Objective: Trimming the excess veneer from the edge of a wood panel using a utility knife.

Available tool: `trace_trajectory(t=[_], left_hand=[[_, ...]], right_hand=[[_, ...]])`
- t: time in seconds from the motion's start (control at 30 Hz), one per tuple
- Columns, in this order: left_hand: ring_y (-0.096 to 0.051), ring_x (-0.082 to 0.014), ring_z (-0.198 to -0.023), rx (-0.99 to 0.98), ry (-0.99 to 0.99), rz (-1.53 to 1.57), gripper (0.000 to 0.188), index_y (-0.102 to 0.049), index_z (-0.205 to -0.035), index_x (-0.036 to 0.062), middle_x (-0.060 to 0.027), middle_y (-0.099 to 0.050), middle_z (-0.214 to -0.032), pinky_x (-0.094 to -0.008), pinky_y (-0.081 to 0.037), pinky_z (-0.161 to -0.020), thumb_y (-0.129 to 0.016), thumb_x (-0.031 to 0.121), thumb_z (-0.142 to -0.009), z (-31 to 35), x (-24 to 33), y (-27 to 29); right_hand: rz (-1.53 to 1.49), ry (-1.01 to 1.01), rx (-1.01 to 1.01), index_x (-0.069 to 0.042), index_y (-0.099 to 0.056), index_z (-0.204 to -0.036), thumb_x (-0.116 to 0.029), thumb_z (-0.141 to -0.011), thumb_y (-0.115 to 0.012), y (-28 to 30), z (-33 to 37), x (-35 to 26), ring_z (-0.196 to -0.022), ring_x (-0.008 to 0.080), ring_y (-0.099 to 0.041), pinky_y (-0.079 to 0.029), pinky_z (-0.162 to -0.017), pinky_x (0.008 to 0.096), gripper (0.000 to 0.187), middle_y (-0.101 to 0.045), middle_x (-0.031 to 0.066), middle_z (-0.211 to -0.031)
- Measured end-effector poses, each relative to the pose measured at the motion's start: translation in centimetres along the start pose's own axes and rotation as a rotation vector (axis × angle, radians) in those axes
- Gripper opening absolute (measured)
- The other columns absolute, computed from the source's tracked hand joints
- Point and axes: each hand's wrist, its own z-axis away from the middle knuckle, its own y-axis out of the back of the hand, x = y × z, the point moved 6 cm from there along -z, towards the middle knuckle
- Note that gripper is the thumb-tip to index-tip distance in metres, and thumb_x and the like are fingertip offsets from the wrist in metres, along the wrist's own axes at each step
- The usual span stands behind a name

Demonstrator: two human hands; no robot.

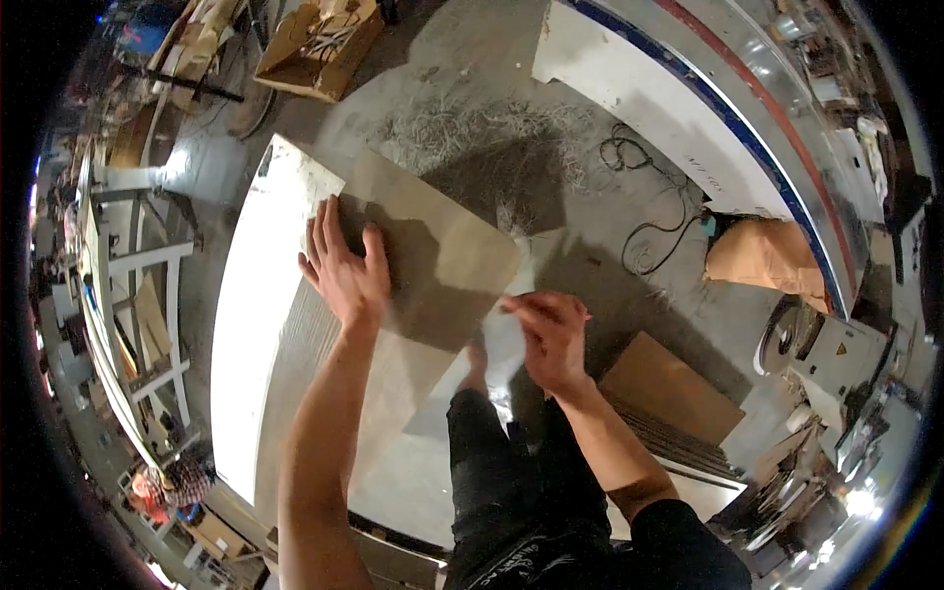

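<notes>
A flat grey-brown sheet [433, 226] lies at an angle in front of me, over a larger board with a white, brightly lit side [246, 315]. My left hand [344, 270] rests palm down on its left part, fingers spread. At the sheet's right-hand corner is my right hand [553, 339], closed with thumb and fingers pinched together. A small red tip shows at the far side of that fist; the rest of the thing is hidden. Shiny clear film [503, 369] hangs below the corner, beside my leg.
Pale shredded strips [492, 133] litter the floor ahead. A cardboard box [320, 49] stands at the far left, a black cable [639, 246] lies to the right, and stacked cardboard [674, 388] is near right. A metal rack [152, 261] and another person [172, 487] are at left.
</notes>
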Motion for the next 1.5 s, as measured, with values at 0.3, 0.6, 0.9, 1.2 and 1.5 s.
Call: trace_trajectory(t=[0.3, 0.6, 0.9, 1.2, 1.5], left_hand=[[-0.027, -0.0233, -0.153, -0.006, -0.039, 0.074, 0.066, -0.038, -0.156, 0.0235, -0.0025, -0.038, -0.162, -0.0543, -0.008, -0.126, -0.054, 0.050, -0.098, 0.2, 0.0, -0.4], [-0.029, -0.0287, -0.152, 0.058, -0.019, 0.181, 0.065, -0.048, -0.150, 0.0171, -0.0074, -0.043, -0.158, -0.0549, -0.008, -0.125, -0.059, 0.042, -0.090, -0.1, -0.8, 1.4], [-0.020, -0.0364, -0.154, -0.237, -0.556, 0.227, 0.062, -0.046, -0.150, 0.0144, -0.0171, -0.029, -0.164, -0.0599, -0.012, -0.125, -0.061, 0.035, -0.094, 10.4, -7.8, 7.9], [-0.016, -0.0402, -0.155, -0.502, -0.536, -0.212, 0.070, -0.028, -0.160, 0.0266, -0.0156, -0.019, -0.168, -0.0642, -0.009, -0.123, -0.048, 0.053, -0.098, 38.4, -50.4, 24.9], [-0.012, -0.0398, -0.156, -0.436, -0.506, -0.147, 0.071, -0.027, -0.160, 0.0239, -0.0152, -0.018, -0.168, -0.0616, -0.004, -0.125, -0.042, 0.053, -0.097, 45.6, -56.8, 27.8]], right_hand=[[0.132, -0.023, 0.219, -0.016, -0.075, -0.114, -0.003, -0.090, -0.059, -1.9, -1.5, -0.4, -0.084, 0.0327, -0.064, -0.049, -0.077, 0.0450, 0.031, -0.071, 0.0111, -0.095], [0.038, -0.200, 0.074, -0.019, -0.076, -0.115, -0.005, -0.091, -0.066, -11.2, 14.7, -13.7, -0.096, 0.0251, -0.059, -0.040, -0.095, 0.0415, 0.030, -0.065, 0.0025, -0.103], [-0.520, -0.500, 0.335, -0.001, -0.065, -0.126, -0.008, -0.106, -0.047, -7.9, 17.5, -4.1, -0.110, 0.0284, -0.062, -0.049, -0.094, 0.0390, 0.028, -0.064, 0.0161, -0.124], [0.133, -0.373, 0.313, -0.003, -0.064, -0.132, -0.003, -0.105, -0.047, -4.1, 17.6, -9.9, -0.104, 0.0302, -0.064, -0.049, -0.088, 0.0379, 0.031, -0.064, 0.0157, -0.120], [0.079, -0.148, 0.122, -0.008, -0.066, -0.127, 0.008, -0.092, -0.053, -14.8, 35.6, -26.8, -0.111, 0.0354, -0.062, -0.050, -0.090, 0.0467, 0.041, -0.067, 0.0170, -0.109]])
